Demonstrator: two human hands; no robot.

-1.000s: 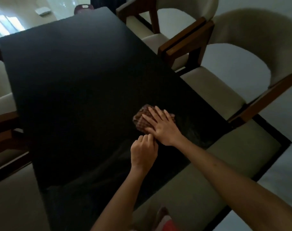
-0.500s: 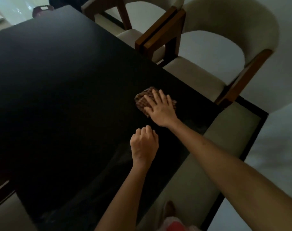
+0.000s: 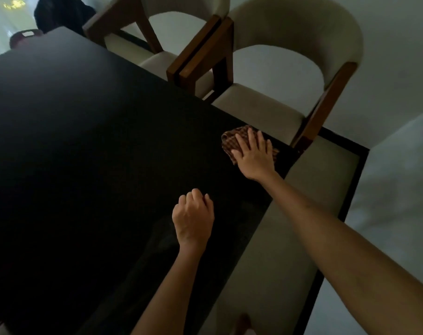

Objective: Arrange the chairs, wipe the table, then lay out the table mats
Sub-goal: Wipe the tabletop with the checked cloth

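Note:
A black table [image 3: 89, 146] fills the left and middle of the head view. A brown checked cloth [image 3: 232, 139] lies near the table's right edge. My right hand [image 3: 254, 155] presses flat on it with straight fingers. My left hand [image 3: 193, 216] rests on the table nearer to me, its fingers curled and holding nothing. Two beige chairs with wooden arms stand along the right side: the near chair [image 3: 295, 44] and the far chair [image 3: 157, 59], both tucked close to the table.
A beige rug with a dark border [image 3: 326, 189] lies under the table and chairs. A dark object [image 3: 60, 15] and a small reddish stool [image 3: 24, 37] stand beyond the far end. My foot [image 3: 242, 322] shows at the bottom.
My right hand has slid the cloth away from me and to the right, up to the table's right edge. My left hand stayed curled on the table. The camera view shifted rightwards.

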